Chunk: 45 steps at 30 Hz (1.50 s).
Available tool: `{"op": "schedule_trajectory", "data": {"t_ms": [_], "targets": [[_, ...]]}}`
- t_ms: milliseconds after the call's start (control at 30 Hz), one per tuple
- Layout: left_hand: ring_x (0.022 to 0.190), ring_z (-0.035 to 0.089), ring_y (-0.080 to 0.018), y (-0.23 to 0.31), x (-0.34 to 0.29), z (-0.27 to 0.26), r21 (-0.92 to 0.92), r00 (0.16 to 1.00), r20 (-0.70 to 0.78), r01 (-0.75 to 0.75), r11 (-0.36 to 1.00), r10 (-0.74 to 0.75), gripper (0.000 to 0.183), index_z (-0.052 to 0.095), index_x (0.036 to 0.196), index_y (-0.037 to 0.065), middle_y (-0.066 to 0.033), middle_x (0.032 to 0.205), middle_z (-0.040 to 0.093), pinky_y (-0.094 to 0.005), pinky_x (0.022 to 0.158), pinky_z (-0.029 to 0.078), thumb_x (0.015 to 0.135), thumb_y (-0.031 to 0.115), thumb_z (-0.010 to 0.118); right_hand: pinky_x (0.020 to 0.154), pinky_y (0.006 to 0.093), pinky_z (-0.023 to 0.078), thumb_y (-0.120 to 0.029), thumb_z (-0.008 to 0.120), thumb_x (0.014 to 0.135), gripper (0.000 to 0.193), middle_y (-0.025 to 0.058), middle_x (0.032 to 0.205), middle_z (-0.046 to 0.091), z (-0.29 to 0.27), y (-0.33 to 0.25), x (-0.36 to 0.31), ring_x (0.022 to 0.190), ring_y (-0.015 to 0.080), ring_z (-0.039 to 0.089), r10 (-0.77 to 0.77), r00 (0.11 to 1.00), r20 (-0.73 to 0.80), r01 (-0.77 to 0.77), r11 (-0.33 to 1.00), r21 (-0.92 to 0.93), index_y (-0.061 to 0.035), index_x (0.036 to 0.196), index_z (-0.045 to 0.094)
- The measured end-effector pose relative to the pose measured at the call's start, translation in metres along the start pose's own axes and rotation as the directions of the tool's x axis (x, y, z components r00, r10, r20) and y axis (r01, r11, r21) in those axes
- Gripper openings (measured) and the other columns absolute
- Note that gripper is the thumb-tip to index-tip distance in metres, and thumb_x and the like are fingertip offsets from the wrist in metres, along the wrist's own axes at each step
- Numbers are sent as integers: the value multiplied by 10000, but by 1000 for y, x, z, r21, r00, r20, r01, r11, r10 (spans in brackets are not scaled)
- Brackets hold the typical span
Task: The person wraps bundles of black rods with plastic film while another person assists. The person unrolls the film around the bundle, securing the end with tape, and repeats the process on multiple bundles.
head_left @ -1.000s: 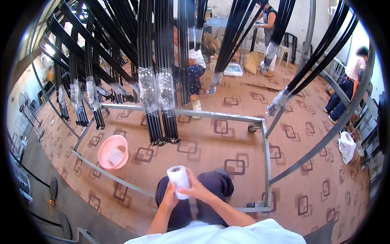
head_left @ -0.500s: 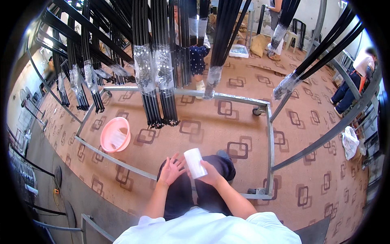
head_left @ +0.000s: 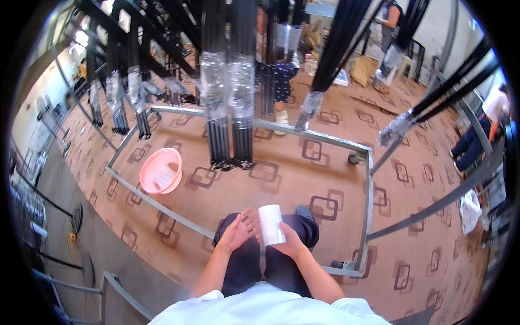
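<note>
A white roll, apparently of plastic film, [head_left: 271,223] stands nearly upright above my lap. My right hand [head_left: 291,241] grips it from its right side, with the fingers partly hidden behind it. Just left of the roll, my left hand [head_left: 238,231] is open, palm up and fingers spread, holding nothing. Ahead of both hands hang two bundles of thin black rods [head_left: 221,142], their lower parts wrapped in clear plastic. A gap separates the bundles from my hands.
A grey metal frame on castors [head_left: 314,134] surrounds the floor before me. Inside its left part sits a pink basin [head_left: 161,171]. More wrapped black bundles [head_left: 311,105] hang around. Co-workers [head_left: 490,116] stand farther off. A white plastic bag [head_left: 470,212] lies at right.
The whole view has shifted, so the hanging bundles and basin appear farther right. The roll is now more upright in my right hand. My left hand stays open beside it.
</note>
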State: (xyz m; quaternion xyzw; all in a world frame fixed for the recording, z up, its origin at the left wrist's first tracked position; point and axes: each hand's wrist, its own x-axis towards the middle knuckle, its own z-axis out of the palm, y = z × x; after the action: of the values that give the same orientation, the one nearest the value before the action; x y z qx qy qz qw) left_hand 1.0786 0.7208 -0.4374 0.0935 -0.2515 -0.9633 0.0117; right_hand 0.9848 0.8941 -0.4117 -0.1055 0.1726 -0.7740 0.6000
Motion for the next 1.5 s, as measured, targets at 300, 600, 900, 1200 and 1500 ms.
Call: {"op": "schedule_trajectory", "data": {"t_ms": [300,600,900,1200,1500], "targets": [[1193,327,-275,3,-6,6,43,998,56,12,999,-14,538,239,1304,145,-141,1310,309,-421,958,284,854,378,422,871,424,377,-469,375,828,602,148,1137,492,3,7,3,995,303,505,-34,999,-13,34,999,-16,-23,1230,342],[1145,393,-256,5,-13,5,-23,996,80,-29,999,31,479,275,1286,115,-137,1272,367,-402,916,353,878,334,397,884,421,362,-452,414,818,598,145,1156,479,11,8,2,1023,305,483,-17,998,-60,14,998,-54,-21,1227,344],[1119,416,-246,4,-8,-4,-33,996,88,-19,999,22,510,263,1290,109,-126,1264,380,-390,903,363,863,330,433,889,412,360,-469,482,779,643,152,1141,485,7,7,7,1018,302,485,7,998,-64,-12,997,-76,-16,1217,355],[1145,380,-239,5,-1,-9,-4,998,64,19,1000,-19,487,253,1285,126,-123,1256,369,-377,920,340,872,329,412,891,418,355,-476,477,776,654,156,1125,490,9,8,10,1020,291,485,26,999,-45,-31,995,-96,-5,1212,355],[913,495,-149,-17,62,22,645,974,205,-59,762,-98,319,460,1112,42,-64,1001,531,-288,805,400,876,254,427,872,445,400,-405,587,712,684,189,1110,482,18,-16,-33,957,316,524,-45,989,-140,4,959,-285,-5,1213,347]]}}
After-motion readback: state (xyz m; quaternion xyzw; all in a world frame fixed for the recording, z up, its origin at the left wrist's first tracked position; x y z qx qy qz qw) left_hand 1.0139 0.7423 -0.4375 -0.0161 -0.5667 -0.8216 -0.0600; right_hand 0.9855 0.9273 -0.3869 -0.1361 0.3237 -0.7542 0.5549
